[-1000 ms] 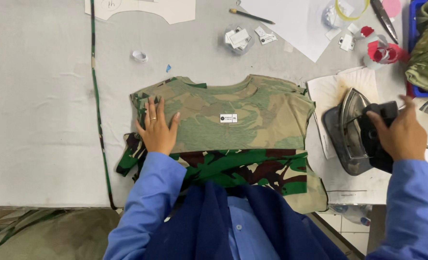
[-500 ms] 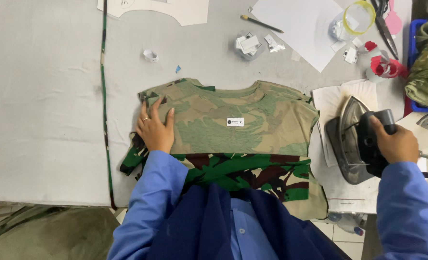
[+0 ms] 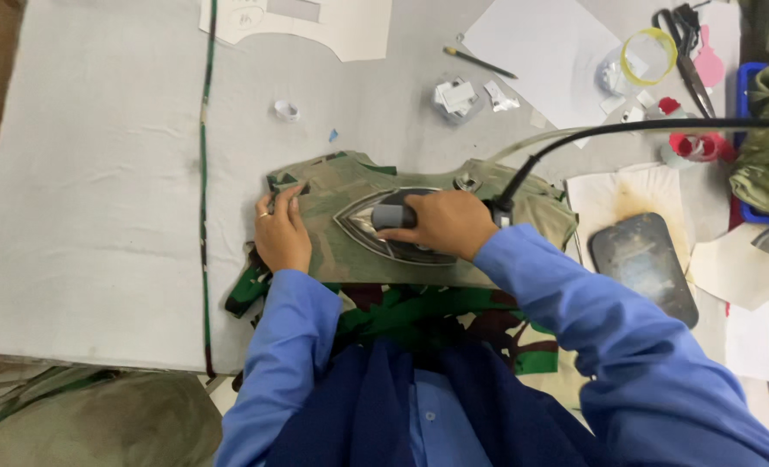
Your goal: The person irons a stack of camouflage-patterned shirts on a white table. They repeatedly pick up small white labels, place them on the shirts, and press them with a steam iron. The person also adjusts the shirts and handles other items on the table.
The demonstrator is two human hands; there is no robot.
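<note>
Camouflage fabric (image 3: pixel 523 212) lay flat at the bench (image 3: pixel 99 216) centre, mid-pressing, the left hand (image 3: pixel 282 232) pinning its nine o'clock edge with spread fingers while the right hand (image 3: pixel 443 223) gripped the iron (image 3: pixel 384 227), which seemingly needed sliding toward three o'clock.

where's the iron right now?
Head view, centre: the iron sits on the camouflage garment, gripped by the right hand, just right of the left hand.

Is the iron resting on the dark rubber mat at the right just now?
No, the right hand presses the iron on the camouflage fabric piece.
</note>
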